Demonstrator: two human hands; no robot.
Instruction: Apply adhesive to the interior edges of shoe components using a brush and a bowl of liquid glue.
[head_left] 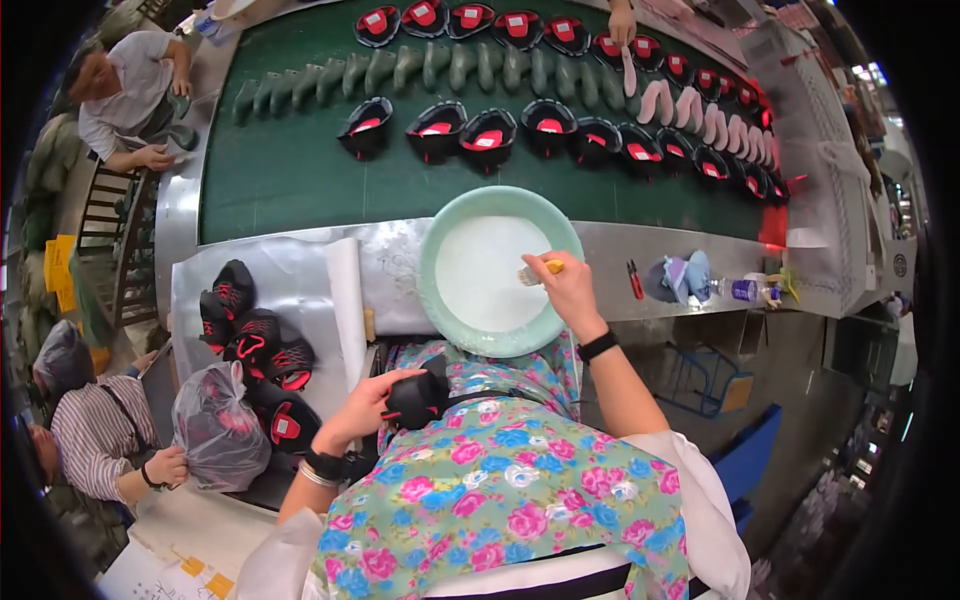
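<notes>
My right hand (573,295) is closed on a small brush (553,267) with a yellow handle. Its pale bristles sit at the right side of a green basin (437,310), over or touching the white liquid (487,265); I cannot tell which. Lower and to the left, my left hand (365,408) grips a black shoe upper (420,398) in front of my flowered apron. Left of that hand, several black and red shoe uppers (257,337) lie in a heap on the metal worktop (385,275).
Beyond the basin, a green conveyor belt (290,195) carries rows of shoe uppers, dark green soles and pink insoles (690,108). Co-workers (130,85) are at left, one holding a plastic bag (215,425). Another person's hand (622,22) is at the belt's far side. Pliers (635,280) lie right.
</notes>
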